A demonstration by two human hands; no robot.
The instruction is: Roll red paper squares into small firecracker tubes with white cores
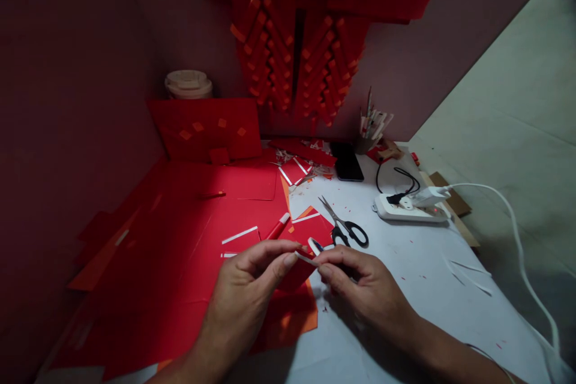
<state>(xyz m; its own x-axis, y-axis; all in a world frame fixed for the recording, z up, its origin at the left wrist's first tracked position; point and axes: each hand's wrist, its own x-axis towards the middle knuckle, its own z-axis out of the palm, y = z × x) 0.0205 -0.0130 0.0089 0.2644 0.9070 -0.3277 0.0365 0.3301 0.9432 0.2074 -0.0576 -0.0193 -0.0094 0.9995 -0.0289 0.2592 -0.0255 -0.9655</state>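
My left hand [249,291] and my right hand [360,288] meet low in the middle of the view, fingers pinched together. Between them they hold a small folded piece of red paper [297,270] with a white strip [306,258] along its top edge. The left thumb and forefinger grip the paper's left side; the right thumb and forefinger pinch the white strip. Under the hands lie red paper sheets [216,222] on a white table [405,288]. A red marker [279,227] lies just beyond the left hand.
Black-handled scissors [344,228] lie beyond the right hand. A white power strip [411,207] with plugs and a white cable [517,240] sits to the right. A black phone [347,162], a cup of pens [371,126] and folded red paper decorations [297,54] are at the back.
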